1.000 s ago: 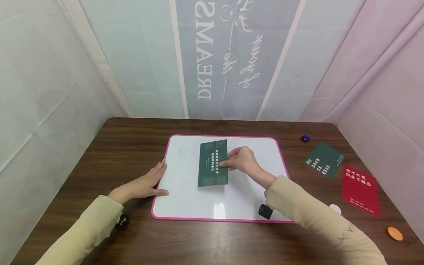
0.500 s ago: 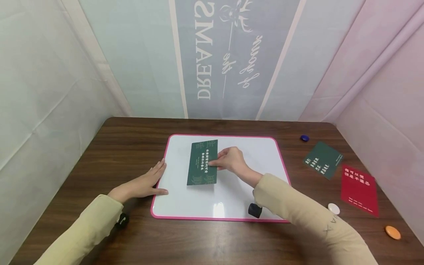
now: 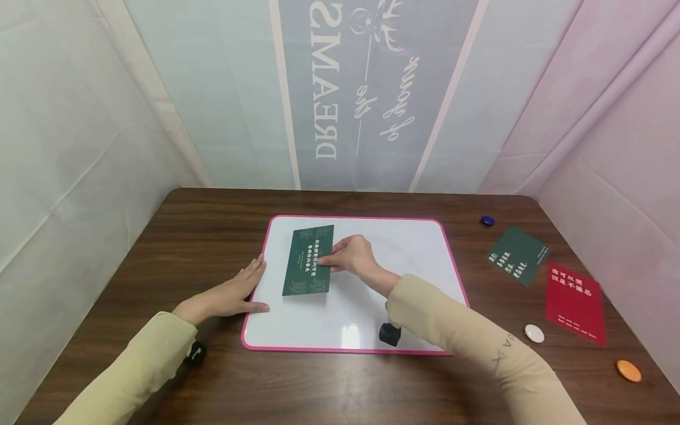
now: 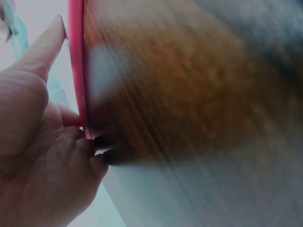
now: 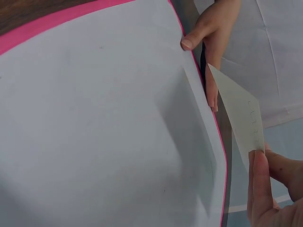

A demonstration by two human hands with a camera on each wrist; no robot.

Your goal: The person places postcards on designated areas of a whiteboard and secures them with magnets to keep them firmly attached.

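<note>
Green card (image 3: 309, 260) with white print sits over the upper left part of the pink-rimmed whiteboard (image 3: 404, 236), pinched at its 3 o'clock edge by the right hand (image 3: 350, 257), whose wrist view shows the card's pale underside lifted off the board. Left hand (image 3: 234, 293) lies flat with straight fingers on the brown table (image 3: 186, 236), thumb on the board's 9 o'clock rim, holding nothing. Toward 3 o'clock lie another green card (image 3: 517, 255), a red card (image 3: 576, 303) and a white disc (image 3: 533, 333).

A second green card (image 3: 517, 256), red card (image 3: 576, 303), and blue (image 3: 487, 221), white (image 3: 533, 333) and orange magnets (image 3: 628, 370) lie at the table's (image 3: 212, 218) right.
</note>
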